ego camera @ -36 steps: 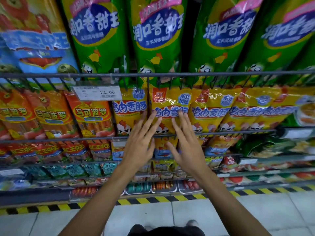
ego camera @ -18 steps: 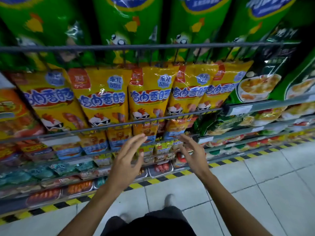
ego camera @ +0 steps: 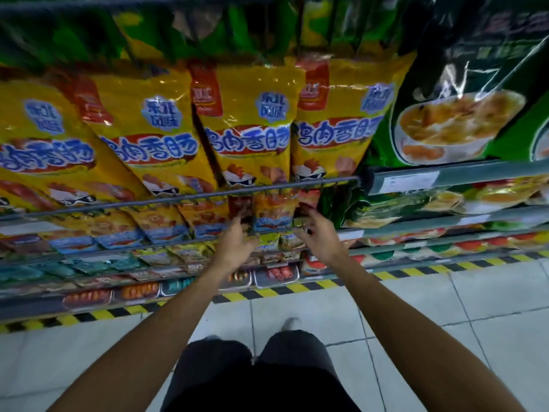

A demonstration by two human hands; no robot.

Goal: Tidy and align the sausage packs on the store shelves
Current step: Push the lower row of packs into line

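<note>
Large yellow sausage packs (ego camera: 249,129) hang in a row behind a wire rail (ego camera: 190,197). On the shelf below stand small orange sausage packs with blue bottoms. One small orange pack (ego camera: 274,211) sits between my hands. My left hand (ego camera: 234,246) reaches up with straight fingers against the pack's left edge. My right hand (ego camera: 320,237) is at its right edge, fingers and thumb curled as if pinching it. The picture is blurred, so the contact is not sharp.
Dark green food bags (ego camera: 457,120) fill the shelf to the right, above a price-tag strip (ego camera: 410,181). Lower shelves hold several small packs and trays (ego camera: 276,273). A yellow-black floor stripe (ego camera: 267,291) runs along the shelf base. My legs stand on white tiles (ego camera: 445,292).
The view has shifted right and down. Both hands dropped from the yellow packs to the shelf below and moved forward onto a small orange pack. The right fingers have curled.
</note>
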